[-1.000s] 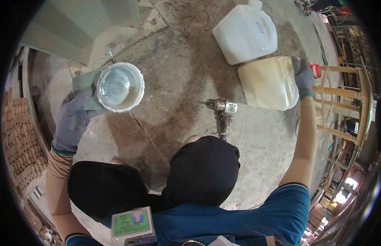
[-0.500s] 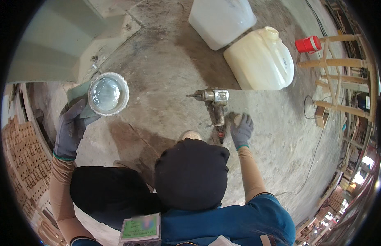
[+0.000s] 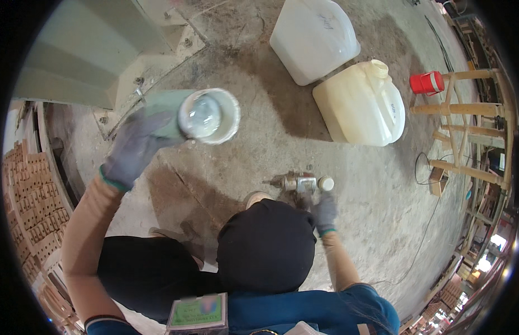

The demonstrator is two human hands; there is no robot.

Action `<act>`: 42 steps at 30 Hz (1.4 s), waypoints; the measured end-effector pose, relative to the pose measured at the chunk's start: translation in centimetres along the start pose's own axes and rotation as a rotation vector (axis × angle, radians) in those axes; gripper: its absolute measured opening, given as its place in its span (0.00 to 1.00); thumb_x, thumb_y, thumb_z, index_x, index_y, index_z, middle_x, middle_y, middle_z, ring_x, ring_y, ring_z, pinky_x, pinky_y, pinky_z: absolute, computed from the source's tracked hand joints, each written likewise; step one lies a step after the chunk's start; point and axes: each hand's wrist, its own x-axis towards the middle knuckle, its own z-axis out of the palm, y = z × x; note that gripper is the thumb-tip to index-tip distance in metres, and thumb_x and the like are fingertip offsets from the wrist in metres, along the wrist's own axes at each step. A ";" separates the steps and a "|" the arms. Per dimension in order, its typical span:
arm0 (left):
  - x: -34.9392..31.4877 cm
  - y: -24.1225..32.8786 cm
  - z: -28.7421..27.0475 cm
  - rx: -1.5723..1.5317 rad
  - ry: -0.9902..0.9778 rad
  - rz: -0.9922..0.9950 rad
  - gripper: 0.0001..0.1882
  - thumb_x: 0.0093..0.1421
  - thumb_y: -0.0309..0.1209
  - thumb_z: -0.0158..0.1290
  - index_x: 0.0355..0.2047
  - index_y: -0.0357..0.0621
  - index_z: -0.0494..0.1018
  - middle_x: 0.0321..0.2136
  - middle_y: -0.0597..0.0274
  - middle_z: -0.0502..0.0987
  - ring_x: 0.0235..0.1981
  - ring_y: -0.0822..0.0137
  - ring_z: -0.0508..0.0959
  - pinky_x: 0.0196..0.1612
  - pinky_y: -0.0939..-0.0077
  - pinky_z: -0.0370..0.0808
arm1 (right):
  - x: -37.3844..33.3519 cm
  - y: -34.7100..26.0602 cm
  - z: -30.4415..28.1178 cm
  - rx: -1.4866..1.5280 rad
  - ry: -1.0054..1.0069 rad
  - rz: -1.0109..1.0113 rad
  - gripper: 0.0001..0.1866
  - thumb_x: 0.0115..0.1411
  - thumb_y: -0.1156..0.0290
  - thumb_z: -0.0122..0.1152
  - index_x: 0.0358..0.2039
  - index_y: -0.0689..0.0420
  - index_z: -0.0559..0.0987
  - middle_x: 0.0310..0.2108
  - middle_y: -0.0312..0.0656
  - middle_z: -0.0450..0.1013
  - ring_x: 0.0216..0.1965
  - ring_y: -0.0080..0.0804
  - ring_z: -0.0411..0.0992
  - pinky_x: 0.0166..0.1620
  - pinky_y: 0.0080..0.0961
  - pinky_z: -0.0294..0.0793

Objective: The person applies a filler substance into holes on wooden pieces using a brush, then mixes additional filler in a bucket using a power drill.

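Note:
My left hand [image 3: 137,142], in a grey glove, is closed around a pale green cylindrical container [image 3: 164,111]. It is held tilted, its mouth toward me. The white rim is crusted, and glossy, whitish liquid shows inside. My right hand [image 3: 324,213], also gloved, is low beside a pistol-shaped metal power tool [image 3: 297,182] with a bit pointing left. Motion blurs its fingers; whether they grip the tool's handle I cannot tell. A round whitish cap [image 3: 326,183] shows just beyond the fingertips. My bent knee [image 3: 266,245] hides the lower end of the tool.
Two large plastic jugs, one white [image 3: 312,42] and one yellowish [image 3: 357,106], stand on the concrete floor ahead. To the right are a wooden frame [image 3: 457,109], a red container [image 3: 427,83] and a thin cable. A grey-green metal column [image 3: 75,61] rises at left, near stacked wooden pieces [image 3: 36,195].
My left hand has swung right with the container, whose liquid has shifted inside. My right hand has drawn nearer to me, and the tool lies closer too. The cap is now in full view.

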 end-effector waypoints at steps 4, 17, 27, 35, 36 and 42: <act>4.0 -5.2 0.6 -0.159 -0.018 -0.034 0.19 0.61 0.31 0.46 0.52 0.35 0.66 0.45 0.54 0.73 0.48 0.59 0.74 0.49 0.64 0.74 | 11.9 1.3 -12.3 0.337 0.702 -0.012 0.34 0.50 0.56 0.67 0.52 0.63 0.67 0.49 0.51 0.68 0.50 0.49 0.66 0.51 0.38 0.66; 4.2 -12.8 -1.0 -0.420 0.340 0.002 0.14 0.58 0.30 0.51 0.44 0.39 0.70 0.40 0.59 0.74 0.40 0.67 0.76 0.42 0.71 0.76 | 17.4 0.9 -17.3 0.563 0.569 -0.338 0.11 0.48 0.74 0.67 0.33 0.61 0.77 0.34 0.44 0.73 0.40 0.38 0.70 0.45 0.27 0.69; 7.2 -12.8 -3.7 -0.534 0.538 0.034 0.14 0.58 0.30 0.52 0.44 0.38 0.71 0.39 0.58 0.75 0.38 0.63 0.77 0.43 0.65 0.79 | 17.1 -14.8 -22.0 -0.050 0.455 -0.803 0.12 0.44 0.70 0.61 0.32 0.54 0.74 0.36 0.40 0.68 0.50 0.37 0.68 0.55 0.43 0.60; 8.0 -14.2 -6.1 -0.183 0.658 -0.044 0.16 0.55 0.39 0.56 0.36 0.37 0.75 0.30 0.60 0.76 0.28 0.71 0.74 0.29 0.76 0.71 | 15.1 -22.0 -19.8 -0.153 0.411 -1.082 0.11 0.41 0.71 0.59 0.28 0.58 0.75 0.32 0.42 0.66 0.47 0.40 0.66 0.53 0.46 0.58; 8.0 -14.2 -6.4 -0.093 0.672 -0.059 0.17 0.54 0.40 0.56 0.35 0.37 0.75 0.29 0.61 0.76 0.27 0.71 0.73 0.28 0.76 0.70 | 14.8 -22.5 -19.6 -0.165 0.383 -1.121 0.10 0.40 0.71 0.59 0.27 0.58 0.75 0.31 0.43 0.66 0.46 0.40 0.66 0.53 0.46 0.58; 7.4 -13.2 -7.3 0.354 0.657 -0.042 0.22 0.54 0.46 0.53 0.39 0.37 0.73 0.32 0.52 0.76 0.37 0.58 0.74 0.41 0.67 0.69 | 14.2 -25.2 -18.1 -0.234 0.287 -1.205 0.07 0.40 0.73 0.57 0.24 0.58 0.75 0.29 0.43 0.66 0.45 0.40 0.67 0.52 0.48 0.58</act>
